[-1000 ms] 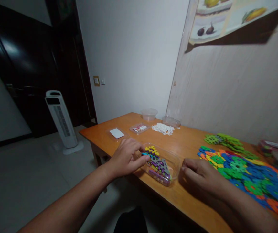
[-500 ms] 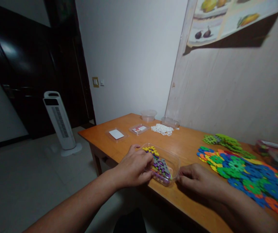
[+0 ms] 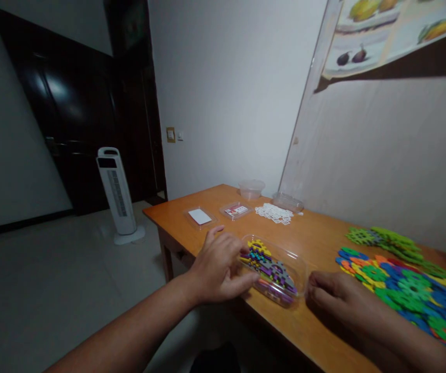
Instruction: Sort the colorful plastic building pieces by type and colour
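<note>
A clear plastic container [image 3: 300,269] sits near the table's front edge. Inside it lie notched, gear-like flat pieces [image 3: 272,269] in yellow, grey, purple and teal. My left hand [image 3: 219,267] is over the container's left end, fingers and thumb apart, the thumb above the near rim; I see nothing in its grasp. My right hand [image 3: 334,292] rests on the table close against the container's right end, its fingers curled in. What those fingers hold, if anything, is hidden.
Colourful flower-shaped discs [image 3: 398,282] are heaped on the right, with green pieces [image 3: 390,243] behind. White cut-out pieces [image 3: 274,213], a tub [image 3: 251,189], a clear tray [image 3: 288,202] and two card-bearing lids [image 3: 199,216] stand farther back. A tower fan [image 3: 117,197] stands left on the floor.
The view has swung left, so everything appears farther right. My left fingers, earlier bent onto the pieces in the container, have lifted and spread. My right hand stays curled by the container's end.
</note>
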Demonstrator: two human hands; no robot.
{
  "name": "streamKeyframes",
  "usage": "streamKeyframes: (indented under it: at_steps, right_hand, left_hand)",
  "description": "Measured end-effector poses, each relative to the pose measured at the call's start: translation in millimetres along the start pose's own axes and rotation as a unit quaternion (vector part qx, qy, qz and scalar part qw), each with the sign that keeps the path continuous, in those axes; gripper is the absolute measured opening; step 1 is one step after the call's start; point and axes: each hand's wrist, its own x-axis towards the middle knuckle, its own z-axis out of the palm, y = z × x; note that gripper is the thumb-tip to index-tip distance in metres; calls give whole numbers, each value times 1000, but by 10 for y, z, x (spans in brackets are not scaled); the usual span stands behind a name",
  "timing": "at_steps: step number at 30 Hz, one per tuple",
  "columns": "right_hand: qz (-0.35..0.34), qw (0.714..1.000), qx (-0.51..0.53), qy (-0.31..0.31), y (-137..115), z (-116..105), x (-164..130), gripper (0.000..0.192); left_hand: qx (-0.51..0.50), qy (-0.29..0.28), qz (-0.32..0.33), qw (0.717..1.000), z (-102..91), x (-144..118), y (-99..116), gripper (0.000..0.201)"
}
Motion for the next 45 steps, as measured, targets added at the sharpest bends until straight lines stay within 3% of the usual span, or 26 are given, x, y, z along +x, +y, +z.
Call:
streamKeyframes:
  at_steps: [2, 4, 9, 13, 17, 26, 29, 32, 40, 45]
  right_hand:
    - [-1, 1000, -12, 4, 31, -17, 22, 23]
    - [4, 1000, -23, 5, 48, -28, 33, 25]
    - [4, 999, -39, 2, 64, -32, 36, 29]
    - [10, 998, -60, -12, 68, -30, 48, 32]
    - [21, 994, -95, -42, 91, -31, 66, 36]
    - [14, 995, -91, -27, 188, -13, 81, 38]
    - [10, 995, -94, -29, 214, -11, 90, 38]
    - [9, 995, -98, -29, 224, -12, 91, 36]
    - [14, 996, -86, -15, 214, -37, 98, 36]
    - [27, 997, -62, 44, 141, -70, 74, 28]
  left_hand:
    - [23, 40, -49, 998, -26, -17, -239, 27]
    - [55, 39, -116, 991, -31, -28, -553, 27]
    - [141, -81, -222, 961, 31, -112, -1293, 52]
    - [150, -170, -284, 932, 75, -187, -1539, 75]
    - [142, -196, -263, 934, 43, -260, -1484, 75]
    - [136, -134, -126, 973, -195, -695, -1095, 59]
    - [143, -133, -66, 979, -250, -827, -991, 58]
    - [166, -132, -30, 977, -261, -914, -950, 43]
    - [254, -64, 2, 965, -207, -973, -1045, 23]
    - [243, 43, -52, 968, -360, -795, -1017, 22]
